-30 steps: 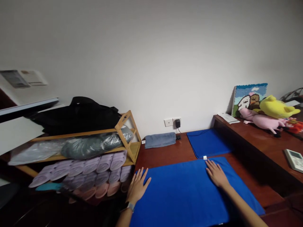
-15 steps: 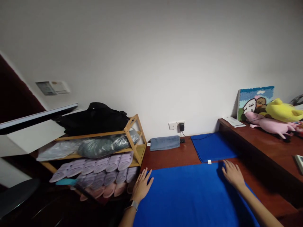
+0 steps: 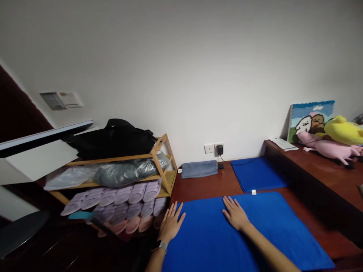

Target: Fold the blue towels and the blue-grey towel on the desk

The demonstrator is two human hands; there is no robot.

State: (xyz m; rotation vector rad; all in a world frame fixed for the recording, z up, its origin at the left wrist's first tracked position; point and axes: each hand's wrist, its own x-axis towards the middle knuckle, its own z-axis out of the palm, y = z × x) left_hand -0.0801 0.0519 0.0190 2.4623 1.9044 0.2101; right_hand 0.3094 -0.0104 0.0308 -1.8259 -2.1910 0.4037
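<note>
A large blue cloth (image 3: 207, 234) lies spread flat on the reddish-brown tabletop and runs off the bottom of the view. My left hand (image 3: 171, 223), a watch on its wrist, rests with fingers stretched at the cloth's left edge. On the upper middle of the cloth my right hand (image 3: 236, 214) lies flat, fingers extended, close to the far edge. Neither hand grips anything. Just beyond the far edge is a folded blue cloth (image 3: 258, 175). A small white tag (image 3: 253, 192) shows between the two cloths.
Against the wall lies a folded grey-blue towel (image 3: 199, 169) beside a plugged-in black adapter (image 3: 220, 149). To the left, a wooden rack (image 3: 167, 181) holds slippers (image 3: 136, 192) and a black bag (image 3: 113, 141). A raised ledge (image 3: 309, 177) on the right carries plush toys (image 3: 329, 145).
My right hand has slid left across the cloth, from near its far right corner to its upper middle. The left hand stays at the left edge. The view has shifted slightly.
</note>
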